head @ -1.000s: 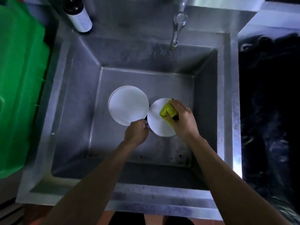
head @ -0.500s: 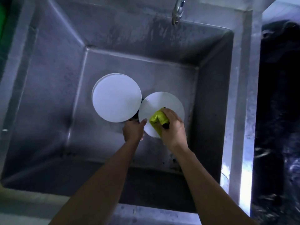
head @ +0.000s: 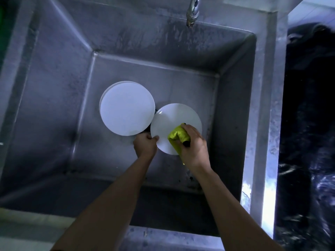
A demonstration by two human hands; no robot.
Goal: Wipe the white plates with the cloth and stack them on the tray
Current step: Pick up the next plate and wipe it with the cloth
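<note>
Wipe step in hand. Left hand (head: 145, 146) pinches the near-left rim of a white plate (head: 174, 120), thumb on top, holding it over the floor of the steel sink (head: 54, 87); cannot tell if the plate is lifted or resting. Right hand (head: 194, 147) is clenched round a bunched yellow-green cloth (head: 176, 137), pressing it on the plate's near-right face. A small dark bit shows at the cloth's edge under the fingers, unclear what it is.

Just left of that plate, touching or very nearly, sits a stack of white plates (head: 126, 108); second rims peek out at its upper left, so more than one. Count not readable. A dark thing shows between stack and held plate, mostly hidden. Faucet (head: 192, 11) hangs over the back wall; no running water visible.

No tray in view, so nothing can be seen stacked on it yet. Progress looks early: one plate under the cloth, the stack likely waiting.

Next move, as a guess: sweep the cloth over the far, uncovered part of the plate, left grip steadying or turning the rim, maybe flip for the underside, then carry it out of the sink to the tray, wherever that is. Wet rim, thin pinch: slip risk.
</note>
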